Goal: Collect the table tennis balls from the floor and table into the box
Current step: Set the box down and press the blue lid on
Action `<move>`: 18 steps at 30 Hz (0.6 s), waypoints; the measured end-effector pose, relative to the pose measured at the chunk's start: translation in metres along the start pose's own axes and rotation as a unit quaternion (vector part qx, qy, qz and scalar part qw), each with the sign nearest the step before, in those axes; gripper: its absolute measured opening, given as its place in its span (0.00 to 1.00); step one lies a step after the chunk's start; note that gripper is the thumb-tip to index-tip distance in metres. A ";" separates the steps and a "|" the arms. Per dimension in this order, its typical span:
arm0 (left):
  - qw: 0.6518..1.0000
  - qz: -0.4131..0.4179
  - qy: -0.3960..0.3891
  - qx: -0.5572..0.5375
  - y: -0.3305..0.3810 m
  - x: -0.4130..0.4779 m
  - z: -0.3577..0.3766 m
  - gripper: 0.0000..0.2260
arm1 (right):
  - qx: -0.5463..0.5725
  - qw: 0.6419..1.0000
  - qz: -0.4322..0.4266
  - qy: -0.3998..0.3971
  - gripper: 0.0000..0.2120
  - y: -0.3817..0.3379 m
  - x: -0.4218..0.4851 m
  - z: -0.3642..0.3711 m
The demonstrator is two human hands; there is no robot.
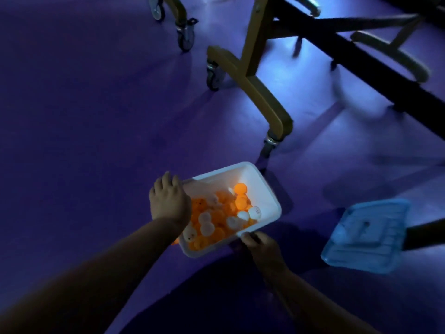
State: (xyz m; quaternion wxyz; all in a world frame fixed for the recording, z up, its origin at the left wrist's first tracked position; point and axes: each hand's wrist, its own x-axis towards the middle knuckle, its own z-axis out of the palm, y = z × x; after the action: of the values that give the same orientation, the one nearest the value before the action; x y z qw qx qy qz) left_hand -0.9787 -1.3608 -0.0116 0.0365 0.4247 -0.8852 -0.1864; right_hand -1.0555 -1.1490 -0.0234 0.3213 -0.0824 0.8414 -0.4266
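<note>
Box (pixel 267 189): on floor, long axis running left to right, between both hands.
Balls (pixel 216 213): heaped inside.
Right hand (pixel 260 244): pinching near long rim.
Left hand (pixel 168 201): over left end; grip hidden.

The white rectangular plastic box (pixel 255 181) looks smooth with a dull sheen. The small orange and white plastic balls (pixel 240 189) are smooth and matt. The pale blue translucent plastic lid (pixel 366 235) is ridged and glossy. The purple floor (pixel 96 104) is smooth and softly reflective. The shiny metal castors (pixel 213 75) gleam.
</note>
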 end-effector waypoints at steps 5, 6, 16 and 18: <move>0.971 0.237 0.026 -0.026 0.086 -0.025 0.002 0.21 | -0.127 0.979 -0.103 0.125 0.07 0.021 -0.019 -0.076; 0.959 0.279 0.023 -0.029 0.104 -0.033 0.003 0.20 | -0.152 0.964 -0.113 0.186 0.06 0.023 -0.023 -0.093; 0.875 0.477 -0.007 -0.084 0.154 -0.078 0.031 0.12 | -0.139 0.901 0.122 0.392 0.18 0.082 -0.033 -0.213; 0.876 0.475 -0.003 -0.083 0.148 -0.074 0.032 0.10 | -0.085 0.920 0.136 0.357 0.19 0.087 -0.024 -0.216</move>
State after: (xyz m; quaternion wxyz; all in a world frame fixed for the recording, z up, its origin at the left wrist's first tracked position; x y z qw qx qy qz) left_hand -1.0481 -1.2108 0.0190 0.1530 -0.0525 -0.9618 -0.2208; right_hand -1.1570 -0.9409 0.0135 0.0462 0.1633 0.9365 -0.3070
